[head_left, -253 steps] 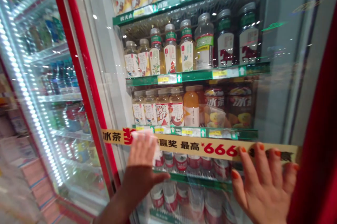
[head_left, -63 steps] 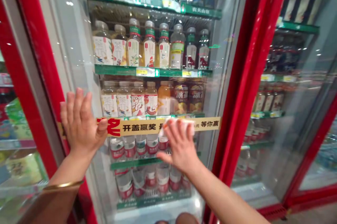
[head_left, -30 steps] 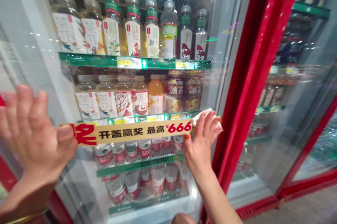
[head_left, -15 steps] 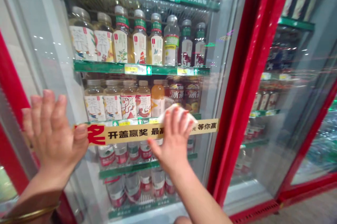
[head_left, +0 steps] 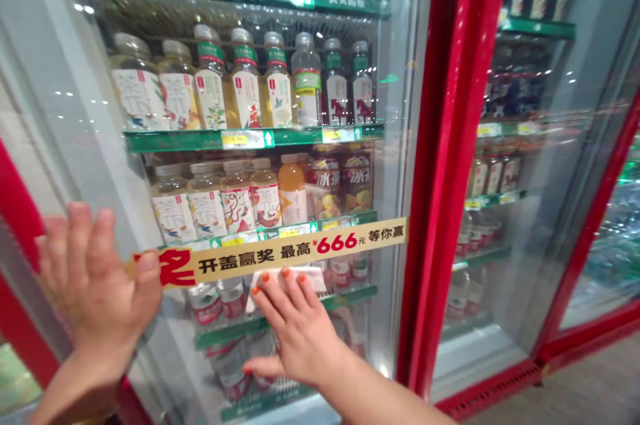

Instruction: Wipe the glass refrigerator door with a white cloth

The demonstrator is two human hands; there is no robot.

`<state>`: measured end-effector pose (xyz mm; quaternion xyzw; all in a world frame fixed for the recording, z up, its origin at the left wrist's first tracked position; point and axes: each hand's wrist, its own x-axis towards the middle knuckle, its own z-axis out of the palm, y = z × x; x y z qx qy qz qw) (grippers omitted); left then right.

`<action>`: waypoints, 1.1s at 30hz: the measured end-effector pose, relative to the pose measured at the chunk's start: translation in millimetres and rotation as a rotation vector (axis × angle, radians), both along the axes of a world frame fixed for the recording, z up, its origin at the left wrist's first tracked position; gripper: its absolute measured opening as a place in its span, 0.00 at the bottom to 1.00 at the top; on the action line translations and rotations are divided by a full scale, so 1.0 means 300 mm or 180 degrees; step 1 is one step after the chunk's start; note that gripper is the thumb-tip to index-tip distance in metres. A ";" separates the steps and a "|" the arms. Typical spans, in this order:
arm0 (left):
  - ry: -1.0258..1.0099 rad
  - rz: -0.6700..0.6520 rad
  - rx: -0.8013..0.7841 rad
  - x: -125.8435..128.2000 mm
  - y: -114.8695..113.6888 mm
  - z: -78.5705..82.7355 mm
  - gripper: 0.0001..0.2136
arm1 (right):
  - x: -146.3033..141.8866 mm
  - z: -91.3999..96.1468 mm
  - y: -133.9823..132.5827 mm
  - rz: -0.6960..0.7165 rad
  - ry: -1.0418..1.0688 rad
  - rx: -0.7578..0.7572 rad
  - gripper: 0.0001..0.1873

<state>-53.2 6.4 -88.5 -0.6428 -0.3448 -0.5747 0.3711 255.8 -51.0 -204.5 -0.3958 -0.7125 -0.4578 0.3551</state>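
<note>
My left hand (head_left: pixel 93 278) is spread flat against the left side of a glass fridge door (head_left: pixel 400 165), fingers up and apart, holding nothing. Its thumb overlaps the left end of a yellow sticker strip (head_left: pixel 265 256) with red and black lettering. Under my right hand (head_left: pixel 300 325) a white tissue (head_left: pixel 314 278) is pressed to the glass, just below the strip. The fingers of that hand lie stretched over the tissue, and the thumb points left, off it. Much of the tissue is hidden beneath the fingers.
Behind the glass, bottled drinks (head_left: pixel 247 92) stand on shelves with green edges (head_left: pixel 250 138). A red door frame (head_left: pixel 445 165) runs down to the right, with a second glass-fronted fridge (head_left: pixel 500 212) beyond it. Grey floor (head_left: pixel 580 392) shows at the lower right.
My right hand has slid the tissue down and left, from over the strip to below it, uncovering the red number. The left hand stays on the door. My view has shifted slightly.
</note>
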 end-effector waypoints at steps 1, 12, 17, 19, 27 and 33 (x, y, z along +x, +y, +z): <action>0.0073 -0.0005 -0.0044 -0.005 -0.001 -0.045 0.40 | 0.018 -0.039 -0.012 0.0027 -0.0152 0.0015 0.57; 0.0285 0.0137 -0.0374 0.021 0.006 -0.436 0.44 | -0.064 -0.182 0.002 -0.0475 0.0928 0.0109 0.55; 0.0651 0.0325 0.0069 0.016 0.005 -0.413 0.39 | 0.077 -0.284 -0.034 -0.0599 0.1181 -0.0198 0.50; 0.0695 0.0344 0.0119 0.022 0.002 -0.418 0.38 | 0.145 -0.238 -0.034 -0.0875 0.2103 -0.0261 0.49; 0.0639 0.0303 0.0029 0.028 -0.010 -0.418 0.37 | 0.023 -0.362 -0.057 -0.0044 0.0209 -0.0325 0.49; 0.0582 0.0285 0.0004 0.047 -0.021 -0.411 0.37 | 0.189 -0.294 -0.036 -0.0956 0.2258 -0.0403 0.50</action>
